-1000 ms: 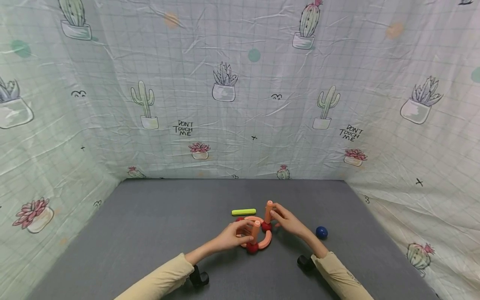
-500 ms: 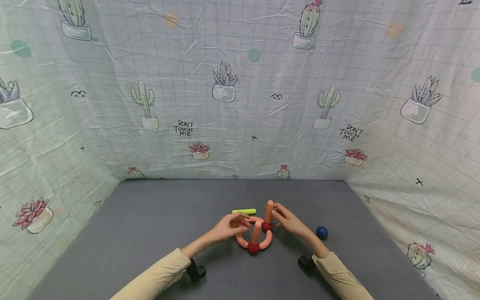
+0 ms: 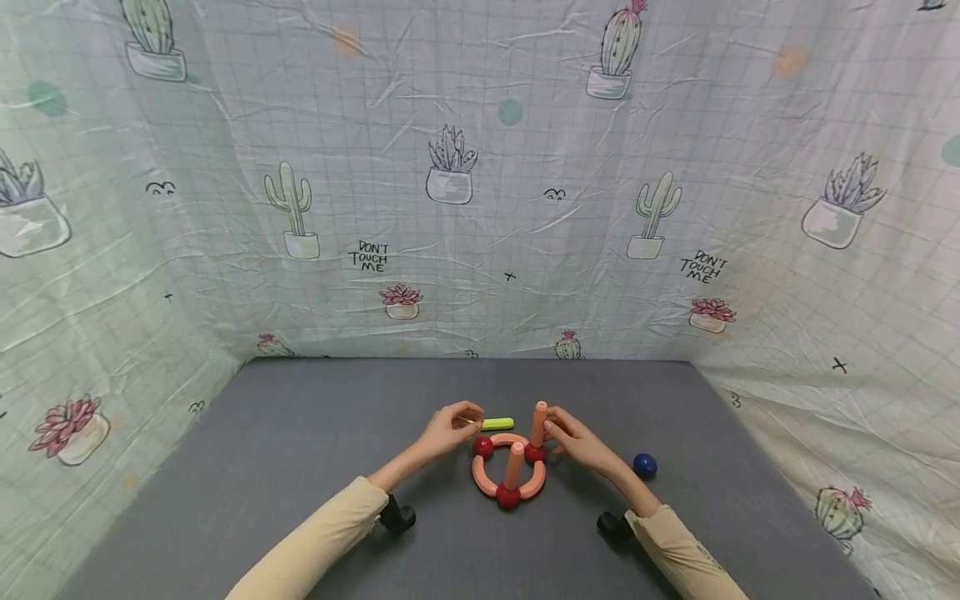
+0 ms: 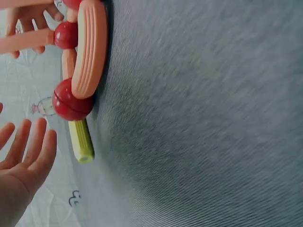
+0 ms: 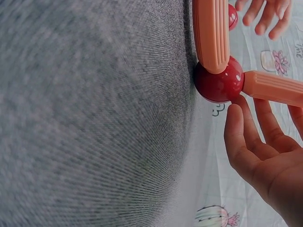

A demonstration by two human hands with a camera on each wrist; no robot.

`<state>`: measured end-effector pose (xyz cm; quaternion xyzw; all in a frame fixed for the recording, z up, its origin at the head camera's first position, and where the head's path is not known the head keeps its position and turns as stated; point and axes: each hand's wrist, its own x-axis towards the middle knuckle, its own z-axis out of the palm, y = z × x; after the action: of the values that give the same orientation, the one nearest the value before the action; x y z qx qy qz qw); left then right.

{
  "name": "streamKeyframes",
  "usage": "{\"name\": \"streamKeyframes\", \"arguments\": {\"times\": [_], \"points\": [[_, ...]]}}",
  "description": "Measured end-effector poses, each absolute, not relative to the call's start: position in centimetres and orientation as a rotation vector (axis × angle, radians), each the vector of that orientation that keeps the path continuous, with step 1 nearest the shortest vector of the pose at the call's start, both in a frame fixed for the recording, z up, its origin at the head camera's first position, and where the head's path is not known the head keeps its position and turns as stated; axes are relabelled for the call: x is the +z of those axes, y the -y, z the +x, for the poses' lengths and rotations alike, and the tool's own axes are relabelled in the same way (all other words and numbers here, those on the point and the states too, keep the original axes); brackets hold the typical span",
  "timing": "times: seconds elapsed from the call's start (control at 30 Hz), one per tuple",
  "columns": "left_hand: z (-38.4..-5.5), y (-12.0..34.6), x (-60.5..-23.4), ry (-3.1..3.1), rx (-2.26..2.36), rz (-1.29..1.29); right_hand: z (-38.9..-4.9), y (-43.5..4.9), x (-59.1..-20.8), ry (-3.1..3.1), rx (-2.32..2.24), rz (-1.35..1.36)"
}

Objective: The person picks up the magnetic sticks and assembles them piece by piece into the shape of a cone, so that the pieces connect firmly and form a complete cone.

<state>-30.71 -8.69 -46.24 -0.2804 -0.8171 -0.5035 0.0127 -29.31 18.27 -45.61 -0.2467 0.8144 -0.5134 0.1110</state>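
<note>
At the far left of the ring of curved, ribbed orange plastic-looking pieces and glossy red balls (image 3: pixel 482 477), the left hand (image 3: pixel 447 427) is beside the faceted yellow-green plastic-looking stick (image 3: pixel 497 424). A second ago this hand was at the ring's near side; now it has crossed to the stick, which lies just beyond the ring, apart from it. In the head view the fingers cover the stick's left end, but the left wrist view shows them fairly straight and spread, holding nothing.

The glossy red ball at the ring's far left (image 3: pixel 483 447) now shows from above, with no upright on it. At the ring's near side, the straight orange ribbed rod (image 3: pixel 513 467) stands on its red ball with no hand at it, so that part of the build appears to hold by itself.

At the ring's far right, a matching orange rod (image 3: pixel 538 425) also stands on a red ball. The right hand (image 3: pixel 576 440) stays there, fingers loosely bent and apart, some passing behind the rod; whether the tips touch it I cannot tell. To the right of the ring, well apart, lies the shiny dark-blue ball (image 3: pixel 645 465).
</note>
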Motion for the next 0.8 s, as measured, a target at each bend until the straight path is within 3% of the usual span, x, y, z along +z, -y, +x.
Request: {"name": "streamKeyframes", "arguments": {"times": [0.47,0.8], "points": [[-32.9,8.3,-45.9,2.659,-1.066,-0.954,-29.3,-18.8,-45.7,-2.395,-1.511,-0.888],[-33.9,8.2,-46.1,2.738,-0.914,-0.907,-29.3,-18.5,-45.6,-2.388,-1.496,-0.711]]}}
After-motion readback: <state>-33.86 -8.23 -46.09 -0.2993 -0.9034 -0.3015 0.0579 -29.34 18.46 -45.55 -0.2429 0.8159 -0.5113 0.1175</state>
